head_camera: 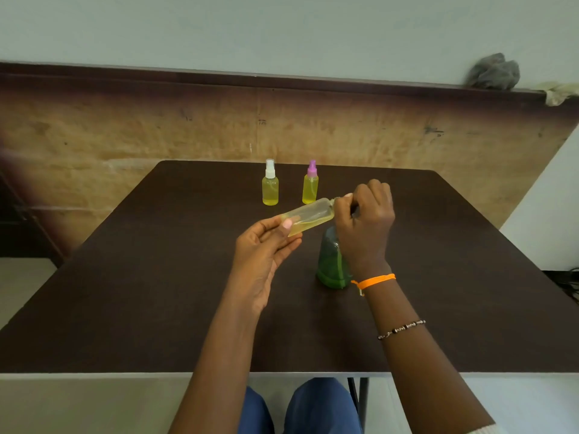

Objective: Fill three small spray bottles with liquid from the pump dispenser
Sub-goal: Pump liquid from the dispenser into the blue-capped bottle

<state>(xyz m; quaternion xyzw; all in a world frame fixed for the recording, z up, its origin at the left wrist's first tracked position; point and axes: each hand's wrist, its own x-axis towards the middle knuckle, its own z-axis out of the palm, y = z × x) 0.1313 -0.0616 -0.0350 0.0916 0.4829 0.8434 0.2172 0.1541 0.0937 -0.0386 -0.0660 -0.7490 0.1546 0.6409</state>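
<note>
My left hand (266, 249) holds a small clear spray bottle (313, 214) by its base, tilted almost flat, with yellow liquid inside. My right hand (365, 214) is closed around that bottle's neck and top, hiding the cap. Below my right hand stands the green pump dispenser (330, 264); its pump head is hidden by the hand. Two more small spray bottles stand upright farther back, both holding yellow liquid: one with a white cap (270, 184) and one with a purple cap (310, 184).
Everything rests on a dark brown table (156, 277) whose far edge meets a worn tan wall panel. A grey crumpled cloth (493, 72) lies on the ledge at top right. My knees show beneath the table's front edge.
</note>
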